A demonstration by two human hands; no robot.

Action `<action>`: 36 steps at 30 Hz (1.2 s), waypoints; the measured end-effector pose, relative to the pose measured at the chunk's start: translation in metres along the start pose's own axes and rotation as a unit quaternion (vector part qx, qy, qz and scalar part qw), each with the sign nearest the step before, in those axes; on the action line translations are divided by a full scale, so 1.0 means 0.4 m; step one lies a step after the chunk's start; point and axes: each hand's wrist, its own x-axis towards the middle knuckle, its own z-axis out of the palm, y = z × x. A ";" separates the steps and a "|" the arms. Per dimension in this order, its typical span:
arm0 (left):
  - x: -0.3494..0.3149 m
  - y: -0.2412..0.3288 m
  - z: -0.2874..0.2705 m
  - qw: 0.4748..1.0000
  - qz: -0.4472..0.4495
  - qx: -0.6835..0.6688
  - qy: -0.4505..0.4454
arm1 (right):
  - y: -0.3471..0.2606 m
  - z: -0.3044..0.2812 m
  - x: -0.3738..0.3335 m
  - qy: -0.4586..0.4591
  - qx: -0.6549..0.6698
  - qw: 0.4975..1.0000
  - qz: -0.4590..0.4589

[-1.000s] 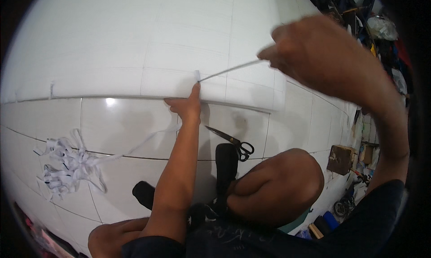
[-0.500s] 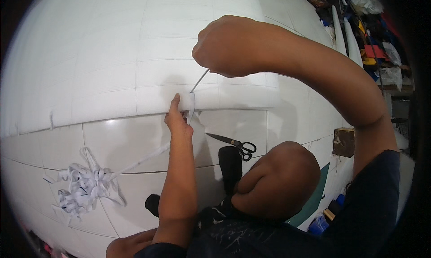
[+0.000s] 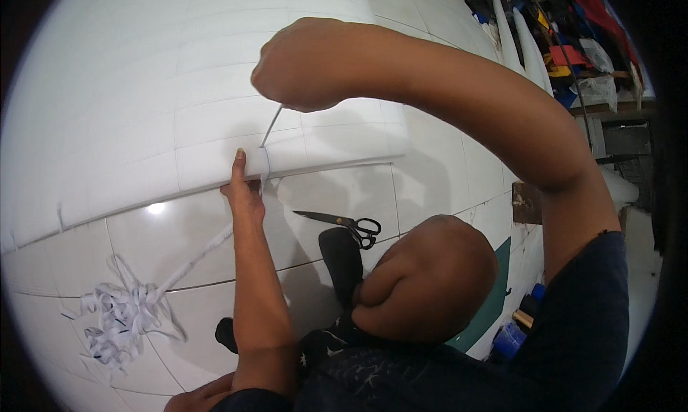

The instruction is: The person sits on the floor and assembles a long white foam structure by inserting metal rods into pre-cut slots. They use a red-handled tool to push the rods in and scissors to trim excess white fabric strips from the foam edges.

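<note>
A wide white sheet, thick at its folded edge, covers the floor ahead of me. My left hand grips this near edge, thumb on top and fingers underneath, partly hidden. Beside the thumb, a white strap hangs over the edge. Above it my right hand is closed in a fist around a tool with a thin metal shaft. The shaft slants down, its lower end touching the sheet by the strap; the handle is hidden in the fist.
Black-handled scissors lie on the tiled floor near my foot. A tangled heap of white strap sits at the left. At the right are a brown block, a green mat and cluttered shelving.
The view has shifted, so the scene sits farther left. My right fist is slightly closer to my left hand, and the shaft stands a little steeper. Both grips look the same.
</note>
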 end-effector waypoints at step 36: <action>-0.068 0.062 0.030 0.996 0.081 0.015 -0.041 | 0.065 -0.156 -0.582 0.260 0.043 0.962 0.064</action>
